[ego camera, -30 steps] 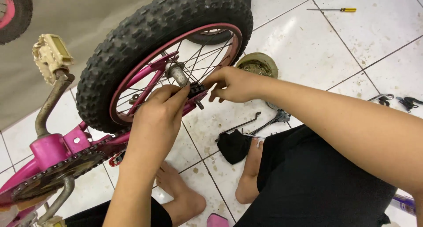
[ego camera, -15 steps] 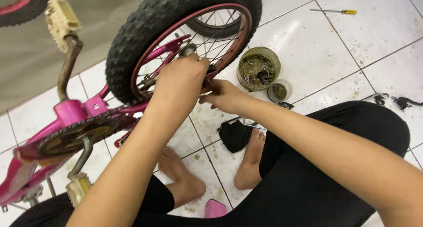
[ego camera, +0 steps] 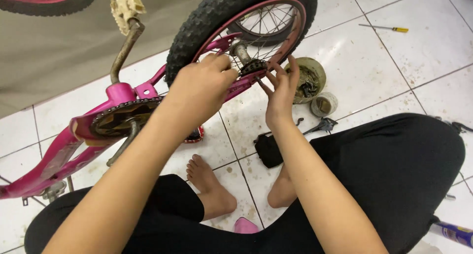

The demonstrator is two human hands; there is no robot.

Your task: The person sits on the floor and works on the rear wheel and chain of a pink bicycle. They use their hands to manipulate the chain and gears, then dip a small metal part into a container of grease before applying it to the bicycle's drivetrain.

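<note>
The person sits barefoot on the white tiled floor [ego camera: 389,62] with a pink child's bicycle [ego camera: 106,111] lying upturned across the near left. Its chainring [ego camera: 120,118] carries no chain that I can see, and the rear sprocket [ego camera: 253,66] at the hub looks bare too, so the drivetrain appears still apart, with the wheel seated in the frame. The left hand [ego camera: 199,89] is curled loosely over the pink stay just left of the hub, fingers bent around it, holding nothing loose. The right hand [ego camera: 280,89] stands open, fingers spread and upright, fingertips [ego camera: 290,62] touching the sprocket's right side. Just beyond sit a grimy parts bowl [ego camera: 315,69] and small tin [ego camera: 323,104]; far right lies a yellow-handled screwdriver [ego camera: 383,28].
</note>
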